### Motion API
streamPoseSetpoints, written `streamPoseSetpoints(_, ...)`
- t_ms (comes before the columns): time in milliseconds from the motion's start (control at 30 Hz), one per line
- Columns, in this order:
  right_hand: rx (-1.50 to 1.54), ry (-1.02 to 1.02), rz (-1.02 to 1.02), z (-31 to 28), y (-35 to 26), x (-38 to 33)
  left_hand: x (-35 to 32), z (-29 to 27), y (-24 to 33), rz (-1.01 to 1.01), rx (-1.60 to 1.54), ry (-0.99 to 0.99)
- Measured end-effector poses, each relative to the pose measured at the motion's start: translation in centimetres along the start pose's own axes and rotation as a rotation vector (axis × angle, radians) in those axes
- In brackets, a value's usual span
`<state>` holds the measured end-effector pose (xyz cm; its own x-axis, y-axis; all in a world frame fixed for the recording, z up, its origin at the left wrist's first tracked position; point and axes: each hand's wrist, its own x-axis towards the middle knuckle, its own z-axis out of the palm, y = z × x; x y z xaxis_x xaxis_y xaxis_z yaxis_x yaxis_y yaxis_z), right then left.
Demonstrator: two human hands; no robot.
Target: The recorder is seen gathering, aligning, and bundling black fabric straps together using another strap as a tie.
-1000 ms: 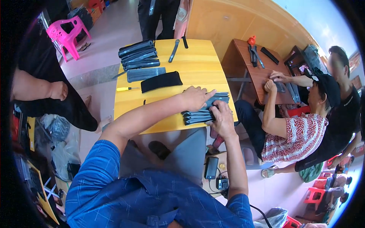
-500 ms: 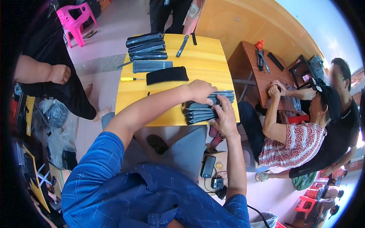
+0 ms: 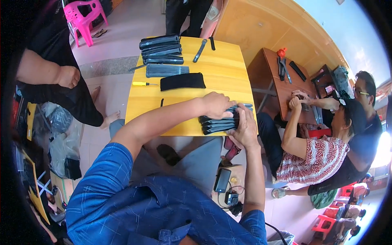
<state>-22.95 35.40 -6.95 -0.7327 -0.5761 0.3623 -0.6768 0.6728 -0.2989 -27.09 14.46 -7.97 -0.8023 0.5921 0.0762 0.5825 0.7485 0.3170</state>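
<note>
A small stack of flat dark grey slabs (image 3: 216,124) lies at the near right corner of the yellow table (image 3: 220,77). My left hand (image 3: 217,104) rests on top of this stack, fingers curled over it. My right hand (image 3: 245,128) grips the stack's right end from the side. Further back on the table stands a taller pile of the same dark slabs (image 3: 161,48), with one ribbed grey slab (image 3: 167,70) and a black pouch (image 3: 182,81) in front of it.
A yellow-handled screwdriver (image 3: 143,83) lies left of the pouch. Two narrow dark strips (image 3: 200,50) lie at the far side. A person in a patterned shirt (image 3: 314,155) sits right at a brown table (image 3: 281,81). Another person's arm (image 3: 49,73) is left. A pink chair (image 3: 83,16) stands behind.
Both hands have stayed on the small stack at the table corner. My left hand has shifted slightly along its top. The view has tilted a little.
</note>
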Motion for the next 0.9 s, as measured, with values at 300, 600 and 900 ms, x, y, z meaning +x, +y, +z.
streamPoseSetpoints(300,-0.344,-0.236,0.037,-0.7,-0.2,2.4,-1.4,0.1,5.3,-0.225,0.207,-0.147)
streamPoseSetpoints(600,-0.272,-0.367,0.079,0.9,1.9,2.5,-0.6,0.0,4.1,-0.233,0.052,-0.144)
streamPoseSetpoints(900,-0.273,-0.346,0.048,1.0,1.7,2.8,-2.7,-0.5,3.3,-0.259,0.134,-0.099)
